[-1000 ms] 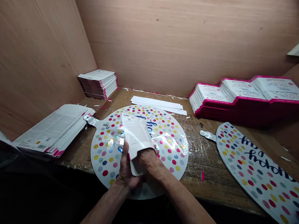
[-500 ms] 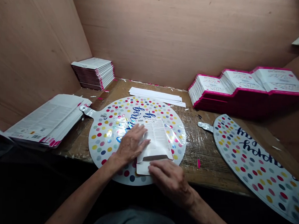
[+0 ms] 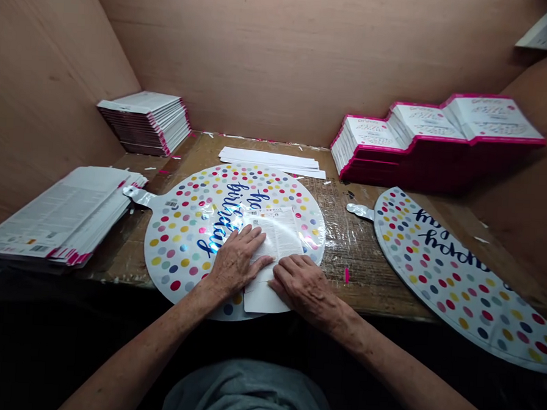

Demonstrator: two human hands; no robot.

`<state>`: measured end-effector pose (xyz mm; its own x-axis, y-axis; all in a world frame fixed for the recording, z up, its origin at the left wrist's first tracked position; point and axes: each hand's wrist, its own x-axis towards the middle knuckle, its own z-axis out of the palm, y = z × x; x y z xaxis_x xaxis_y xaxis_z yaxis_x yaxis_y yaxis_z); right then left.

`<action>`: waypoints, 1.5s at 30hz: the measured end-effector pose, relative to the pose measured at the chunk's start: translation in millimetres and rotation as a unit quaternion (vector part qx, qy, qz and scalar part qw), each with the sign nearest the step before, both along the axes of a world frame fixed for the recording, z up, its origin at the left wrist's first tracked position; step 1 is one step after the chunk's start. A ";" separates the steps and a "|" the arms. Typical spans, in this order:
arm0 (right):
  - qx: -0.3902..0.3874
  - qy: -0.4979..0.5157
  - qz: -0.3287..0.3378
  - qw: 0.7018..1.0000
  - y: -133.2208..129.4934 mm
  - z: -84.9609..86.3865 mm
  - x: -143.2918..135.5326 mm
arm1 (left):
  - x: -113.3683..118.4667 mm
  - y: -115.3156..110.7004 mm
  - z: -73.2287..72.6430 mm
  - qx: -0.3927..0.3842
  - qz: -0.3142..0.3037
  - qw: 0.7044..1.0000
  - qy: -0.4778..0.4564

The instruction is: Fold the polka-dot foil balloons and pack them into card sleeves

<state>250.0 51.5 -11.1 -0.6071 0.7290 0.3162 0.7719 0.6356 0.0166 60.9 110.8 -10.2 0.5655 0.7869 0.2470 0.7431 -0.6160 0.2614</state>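
A white printed paper envelope with a blank lower flap lies on a round, polka-dot foil balloon lettered in blue. My left hand rests on the envelope's left side, its fingers stretched out flat and the thumb pointing right. At the lower right of the envelope is my right hand, fingers curled together and pressed on the paper beside the flap. Part of the envelope's right side is hidden under that hand. The two hands are close but apart.
Stacks of printed envelopes stand at the left front and left back. Pink-edged packs rise stepwise at the back right. White paper strips lie behind the balloon. Another dotted balloon overhangs the table's right front edge.
My right hand has moved up the envelope, and the fold that stood open above the flap now lies flatter. My left hand stays on the left side. The whole view has shifted slightly.
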 end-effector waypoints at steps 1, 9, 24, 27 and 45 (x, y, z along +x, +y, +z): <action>-0.005 -0.024 -0.007 1.000 2.5 2.0 -3.0 | 0.3 0.2 0.1 -0.003 -0.002 1.000 0.001; -0.113 -0.006 0.068 0.991 -39.3 18.3 44.0 | 2.7 4.8 -0.8 0.001 -0.027 0.999 0.023; 0.028 0.176 0.022 0.984 -37.5 -11.7 28.6 | -29.9 -62.9 -2.3 -0.024 -0.118 0.982 -0.143; -0.064 0.255 -0.104 0.959 -29.2 -7.0 19.5 | -21.0 -62.5 -10.3 -0.035 0.007 0.985 -0.170; -0.040 0.234 -0.133 0.962 -29.8 -13.3 15.8 | -7.5 -63.4 -20.4 -0.024 0.113 0.977 -0.179</action>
<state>265.8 21.7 -24.4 -0.1996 0.8721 0.4468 0.8187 0.3990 -0.4129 53.4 47.4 -30.5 0.2602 0.8969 0.3575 0.7136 -0.4280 0.5546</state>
